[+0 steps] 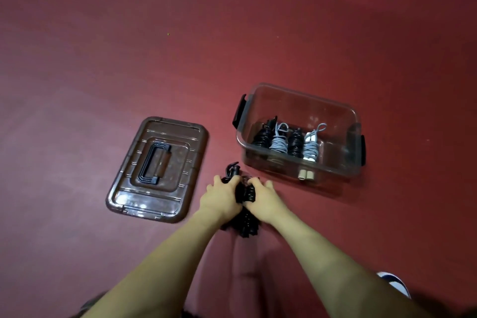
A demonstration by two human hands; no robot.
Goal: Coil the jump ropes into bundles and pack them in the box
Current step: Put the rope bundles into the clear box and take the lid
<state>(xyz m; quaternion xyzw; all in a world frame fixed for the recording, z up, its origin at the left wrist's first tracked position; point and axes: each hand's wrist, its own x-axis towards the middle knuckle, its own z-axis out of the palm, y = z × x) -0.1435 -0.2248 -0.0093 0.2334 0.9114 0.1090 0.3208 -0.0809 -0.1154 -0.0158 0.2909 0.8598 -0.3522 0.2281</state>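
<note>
While the left hand [222,195] and right hand [263,195] both grip a black rope bundle [244,192], four bundles sit inside the clear box [335,162]. Lid [154,170] lies left of it.

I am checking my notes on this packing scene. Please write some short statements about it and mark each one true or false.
1. Both hands, left hand and right hand, hold a black rope bundle. True.
2. The lid is closed on the box. False: it lies on the floor beside the box.
3. The box holds four bundles. True.
4. All bundles in the box are black. False: two are black, two are grey.
</note>
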